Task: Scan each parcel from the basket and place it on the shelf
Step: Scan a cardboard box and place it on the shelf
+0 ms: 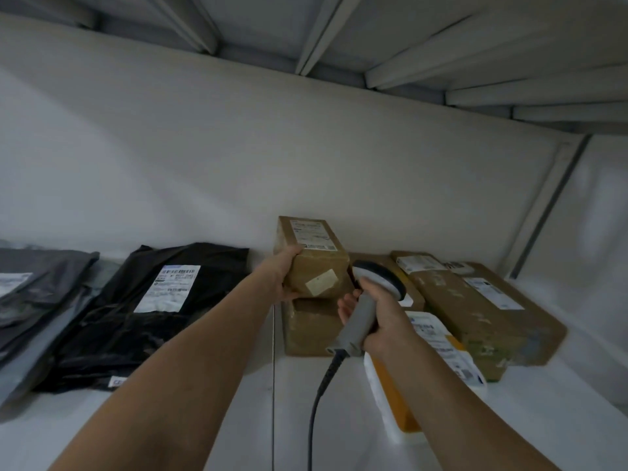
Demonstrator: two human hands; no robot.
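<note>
1. Cardboard makes up the brown parcel [314,263], which has a white label on top and a pale sticker on its near face. Our left hand [283,277] grasps it, fingers round its left side and thumb beneath.
2. We hold the parcel at the back of the white shelf [204,419], directly over a second brown box [311,329]; we cannot tell whether the two touch.
3. Our right hand [377,321] is wrapped round the grey handle of a scanner [358,312]. Its round head is just beside the parcel's right side, and a dark cable [317,402] hangs from the handle.
4. To the right lie a large flat carton [486,314] and a white and yellow packet [438,345], partly under our right forearm.
5. To the left lie a black bag [136,321] with a white label and, at the edge, grey bags [37,290].
</note>
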